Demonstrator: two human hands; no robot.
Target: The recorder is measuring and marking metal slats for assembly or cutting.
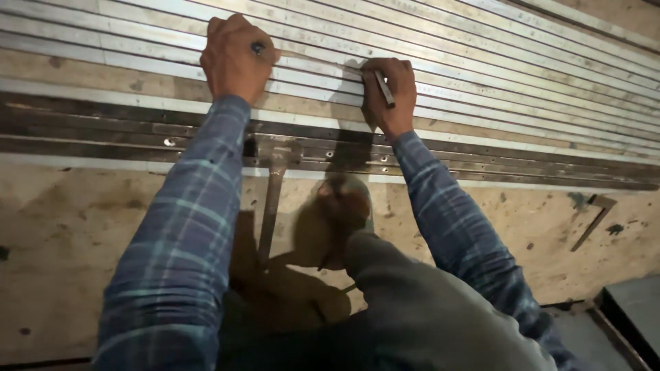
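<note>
Two hands reach forward and away from the body, both arms stretched out in blue plaid sleeves over a wide plywood bench (pixel 82 227). The left hand (pixel 236 58) lies knuckles up on a bed of long pale metal strips (pixel 481 62) that run side by side across the bench from left to right; its fingers are curled under into a loose fist, and a small dark tip shows between the knuckles, though what they close on cannot be told. The right hand (pixel 389 95) sits just beside it to the right, on the same strips, wrist bent, with the fingers pinched around a slim metal scriber (pixel 383 88) whose shaft slants up and left so that its point meets a strip near the hand's upper edge. Nearer the body, below the pale strips, a band of darker strips with small drilled holes (pixel 481 168) crosses the bench. A try square (pixel 273 199) lies between the forearms, its head against the dark band and its blade pointing back toward the person. A raised knee in grey trousers (pixel 412 309) fills the space under the right forearm. Bare plywood stretches open to the left and to the right of the arms; on the right a second, smaller square (pixel 595 218) rests well apart from both hands, and a dark box (pixel 636 309) sits at the bench's near right corner.
</note>
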